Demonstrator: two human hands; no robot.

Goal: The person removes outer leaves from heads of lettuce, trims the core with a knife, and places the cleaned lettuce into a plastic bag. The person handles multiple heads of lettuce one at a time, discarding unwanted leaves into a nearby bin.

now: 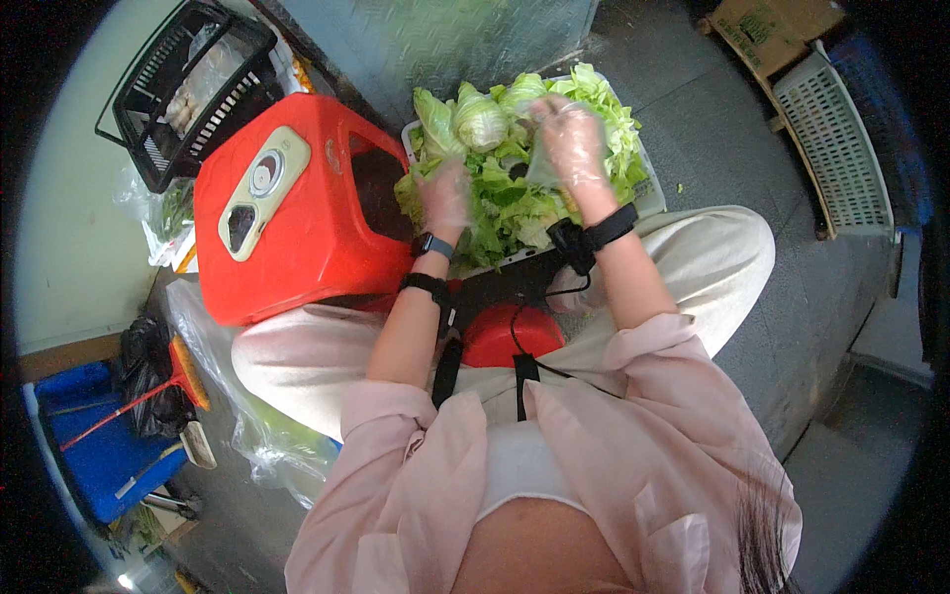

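My left hand [445, 197], in a clear plastic glove, reaches into the left side of a white plastic crate [652, 194] heaped with lettuce leaves [512, 197]. Its fingers are blurred among the leaves, so I cannot see whether they grip any. Over the crate's right half, my gloved right hand [575, 141] is curled, with a pale green piece [544, 160] just below its fingers. Whether that piece is held is unclear. Pale green heads [481, 119] lie along the crate's far side, beside loose frilly leaves [594, 89].
A red plastic stool [297, 215] stands close on the left, with a phone [263, 193] on top. Beyond it sits a black basket [193, 96]. A perforated white crate [835, 148] and a cardboard box [775, 33] are at right. Plastic sheeting [260, 423] lies by my left knee.
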